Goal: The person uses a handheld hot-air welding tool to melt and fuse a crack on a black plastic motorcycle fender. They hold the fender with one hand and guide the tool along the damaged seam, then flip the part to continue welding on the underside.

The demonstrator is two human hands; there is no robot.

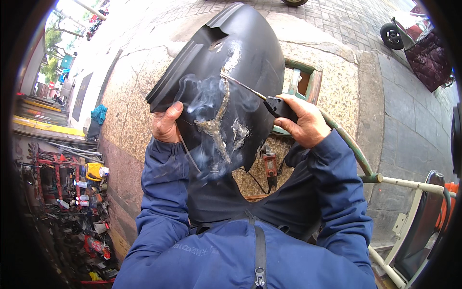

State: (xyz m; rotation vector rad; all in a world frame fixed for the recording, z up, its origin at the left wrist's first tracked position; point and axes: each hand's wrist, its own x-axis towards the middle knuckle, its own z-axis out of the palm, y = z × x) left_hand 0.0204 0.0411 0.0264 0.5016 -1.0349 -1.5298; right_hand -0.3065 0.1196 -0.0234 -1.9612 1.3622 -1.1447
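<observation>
My left hand [166, 120] grips the left edge of a large curved black plastic panel [260, 53], which is propped over my lap. A thin grey rod [191, 156] slants down from beside that hand. My right hand [303, 120] is closed on the black handle [276, 106] of a soldering iron. The iron's metal shaft [245, 86] reaches left to the top part of a rough, silvery-grey seam [221, 103] running down the panel, with branching rough patches lower down. Pale smoke [197, 96] drifts across the middle of the panel and hides some detail.
A red power tool with a cord [268, 164] lies below the panel. Green wooden frame [313, 84] behind it; pale metal tube frame [399, 183] at right. Cluttered tools [62, 178] line the left. A parked scooter with a quilted cover [423, 62] stands at upper right.
</observation>
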